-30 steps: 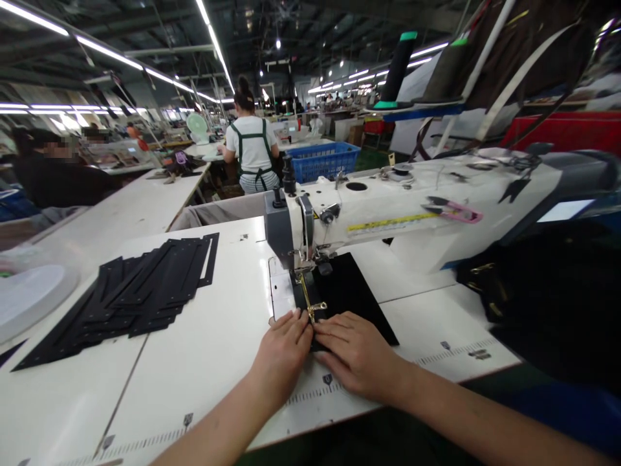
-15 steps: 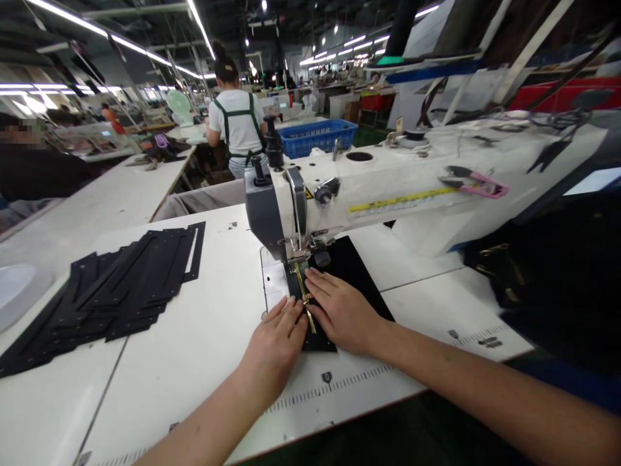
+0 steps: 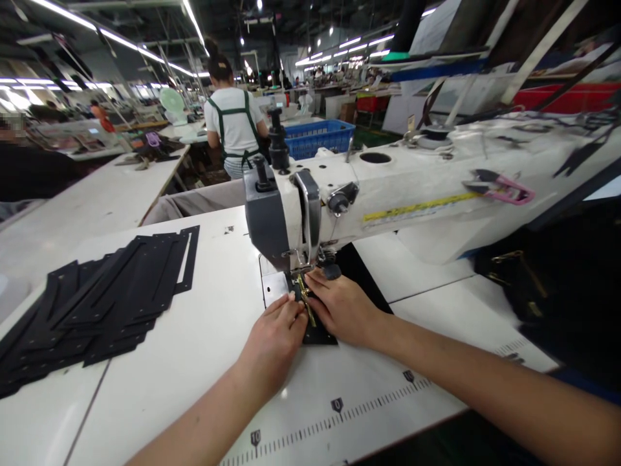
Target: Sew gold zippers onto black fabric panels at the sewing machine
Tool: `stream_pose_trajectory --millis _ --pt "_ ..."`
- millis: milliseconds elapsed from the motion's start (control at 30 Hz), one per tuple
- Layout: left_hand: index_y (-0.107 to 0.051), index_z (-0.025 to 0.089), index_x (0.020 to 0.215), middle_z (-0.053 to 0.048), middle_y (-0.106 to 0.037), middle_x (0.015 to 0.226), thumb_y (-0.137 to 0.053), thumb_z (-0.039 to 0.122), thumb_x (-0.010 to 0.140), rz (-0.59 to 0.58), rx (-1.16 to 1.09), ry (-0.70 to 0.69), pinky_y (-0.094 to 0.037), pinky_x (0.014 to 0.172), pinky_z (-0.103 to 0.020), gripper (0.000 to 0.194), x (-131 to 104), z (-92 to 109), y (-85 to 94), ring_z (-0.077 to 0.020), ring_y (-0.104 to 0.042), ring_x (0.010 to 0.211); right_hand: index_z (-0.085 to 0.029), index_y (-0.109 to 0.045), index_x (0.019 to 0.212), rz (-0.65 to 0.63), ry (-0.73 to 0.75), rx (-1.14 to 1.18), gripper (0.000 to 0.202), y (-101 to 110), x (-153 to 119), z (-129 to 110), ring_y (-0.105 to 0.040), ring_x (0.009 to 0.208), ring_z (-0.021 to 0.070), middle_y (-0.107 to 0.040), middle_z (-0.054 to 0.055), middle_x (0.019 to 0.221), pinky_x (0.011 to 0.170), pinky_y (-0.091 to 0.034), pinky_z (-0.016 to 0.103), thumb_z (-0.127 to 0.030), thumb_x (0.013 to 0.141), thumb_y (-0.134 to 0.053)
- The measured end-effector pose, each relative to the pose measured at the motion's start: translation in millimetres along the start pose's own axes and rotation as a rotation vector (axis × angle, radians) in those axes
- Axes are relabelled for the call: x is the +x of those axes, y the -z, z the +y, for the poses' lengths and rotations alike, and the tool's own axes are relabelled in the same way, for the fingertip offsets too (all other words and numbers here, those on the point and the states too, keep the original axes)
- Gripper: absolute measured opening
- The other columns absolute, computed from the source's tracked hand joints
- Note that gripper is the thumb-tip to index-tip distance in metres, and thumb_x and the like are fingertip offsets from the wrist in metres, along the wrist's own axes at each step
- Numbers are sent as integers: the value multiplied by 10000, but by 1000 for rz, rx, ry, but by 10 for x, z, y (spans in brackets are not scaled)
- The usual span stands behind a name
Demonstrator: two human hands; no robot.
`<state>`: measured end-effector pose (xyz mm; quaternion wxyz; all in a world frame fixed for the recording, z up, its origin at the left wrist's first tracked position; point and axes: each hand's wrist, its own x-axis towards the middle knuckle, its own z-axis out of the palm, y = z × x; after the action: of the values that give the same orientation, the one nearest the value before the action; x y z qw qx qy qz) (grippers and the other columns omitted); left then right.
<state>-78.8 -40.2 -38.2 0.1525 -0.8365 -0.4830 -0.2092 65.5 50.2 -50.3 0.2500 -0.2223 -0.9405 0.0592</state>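
We see long white tube lights (image 3: 64, 14) shining from a dark ceiling, their nearest strips blown out. Even, cool light brightens the smooth white worktop (image 3: 208, 362), which shows soft sheen and a small glare spot near its front. The narrow gold-toned metal zipper (image 3: 309, 312) glints, slightly smeared. At right, we lose detail in a heaped black cloth (image 3: 577, 272). Wide-angle distortion stretches the edges; the long white sewing machine (image 3: 427, 178) softens rightward, and the far background is hazy.
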Motion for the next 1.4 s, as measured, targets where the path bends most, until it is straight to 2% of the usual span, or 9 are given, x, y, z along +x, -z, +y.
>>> stream_pose_trajectory --millis 233,400,633,867,1033,1133,1233,1333,1400 --pt "-592 96 880 -104 -605 826 -314 91 876 -9 29 2 -536 798 -385 277 45 -109 -35 -212 -592 859 -106 -610 927 -13 -89 17 219 -23 108 41 -557 899 229 -633 110 952 866 -422 356 -204 839 -436" --pt "-593 94 850 -110 -606 822 -317 80 863 30 37 6 -553 754 -373 277 61 -127 -27 -223 -592 850 -132 -628 874 57 -156 39 167 -51 143 47 -535 900 228 -633 103 910 844 -412 354 -209 801 -499" --pt "-589 97 882 -111 -614 846 -329 70 851 36 45 -9 -556 743 -375 263 47 -119 -24 -224 -590 851 -143 -618 841 41 -501 -59 199 -45 218 -37 -558 889 259 -637 109 880 779 -418 374 -311 761 -549" --pt "-584 90 895 -130 -612 877 -353 25 808 4 17 -17 -542 764 -416 255 32 -153 -27 -237 -588 859 -156 -646 715 16 -600 -81 203 -106 422 -29 -625 689 207 -661 94 714 606 -444 277 -236 803 -482" --pt "-583 108 864 -115 -610 860 -393 8 774 1 7 21 -533 776 -409 233 33 -114 -3 -231 -591 859 -138 -640 810 26 -481 -65 195 41 280 -86 -620 735 196 -654 96 771 639 -465 274 -251 830 -483" --pt "-573 130 895 -91 -611 897 -428 4 752 -18 -12 89 -525 792 -370 239 2 -96 5 -212 -586 893 -150 -611 978 8 -207 9 294 158 -12 -133 -565 943 208 -624 98 998 800 -450 313 -357 771 -585" --pt "-551 154 943 -53 -608 933 -473 -1 728 -50 -54 174 -507 807 -294 276 -33 -94 27 -169 -585 901 -132 -589 1062 -36 53 109 331 236 -213 -119 -514 1042 228 -591 115 1118 890 -398 376 -279 766 -599" --pt "-529 148 941 -47 -600 918 -544 66 733 -87 -81 282 -510 714 -247 224 -24 -101 72 -152 -597 820 -153 -657 889 -116 -37 161 167 302 -136 -37 -590 849 181 -671 67 904 751 -441 305 -174 828 -503" --pt "-539 141 859 -51 -601 841 -568 148 755 -112 -72 352 -504 623 -262 108 24 -113 103 -171 -600 732 -152 -667 732 -172 -102 175 200 354 25 48 -593 652 156 -663 31 683 601 -432 255 -221 835 -510"
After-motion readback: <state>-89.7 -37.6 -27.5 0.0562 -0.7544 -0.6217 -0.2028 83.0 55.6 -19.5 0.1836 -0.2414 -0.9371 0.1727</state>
